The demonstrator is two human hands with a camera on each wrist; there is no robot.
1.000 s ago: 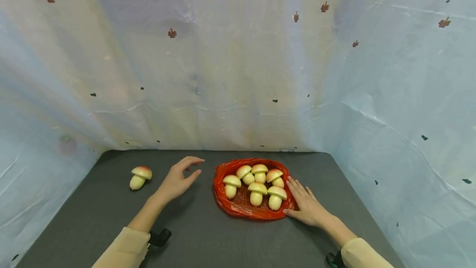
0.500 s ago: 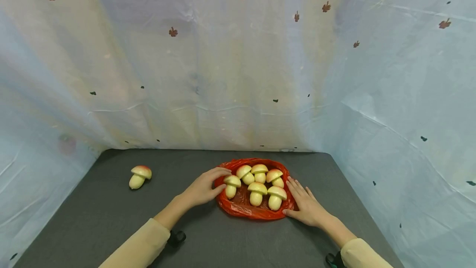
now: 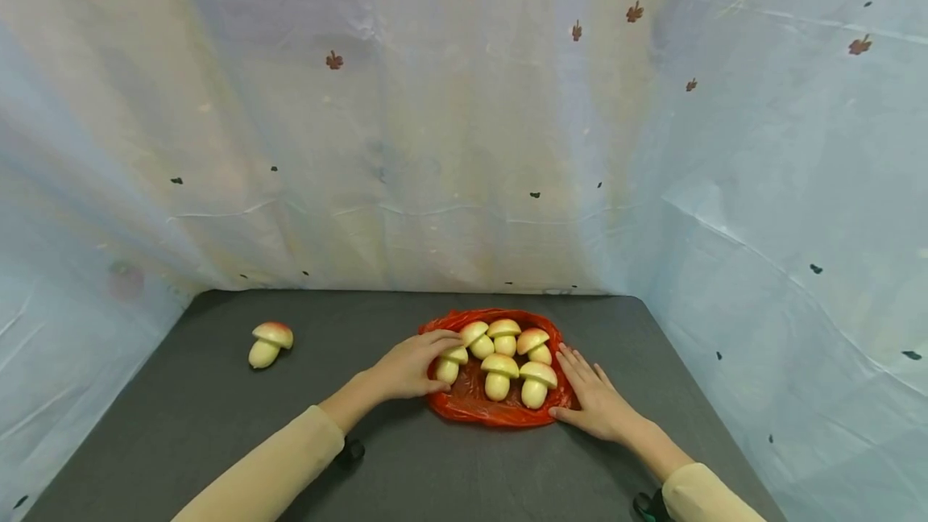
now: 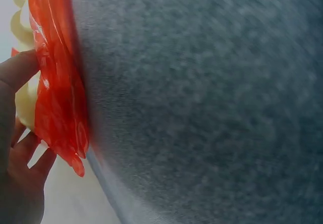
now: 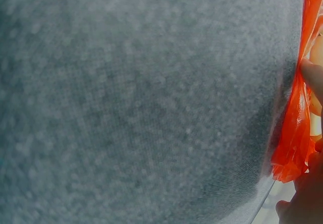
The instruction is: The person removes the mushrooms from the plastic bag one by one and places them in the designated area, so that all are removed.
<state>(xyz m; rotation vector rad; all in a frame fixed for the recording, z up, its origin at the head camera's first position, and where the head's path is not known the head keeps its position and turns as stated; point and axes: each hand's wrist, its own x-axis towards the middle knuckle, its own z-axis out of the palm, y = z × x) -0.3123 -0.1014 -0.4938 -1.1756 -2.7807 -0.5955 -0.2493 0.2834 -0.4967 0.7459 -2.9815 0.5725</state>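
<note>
While the table (image 3: 406, 474) bears a red bag (image 3: 500, 419), sheeting (image 3: 435, 135) hangs behind.

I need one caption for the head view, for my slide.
Left hand and right hand at opposite sides of a red bag holding six mushrooms; another mushroom lies apart on the table.

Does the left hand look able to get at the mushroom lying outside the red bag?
Likely yes: only bare tabletop shows between the left hand and the lone mushroom, though that hand is at the red bag.
</note>
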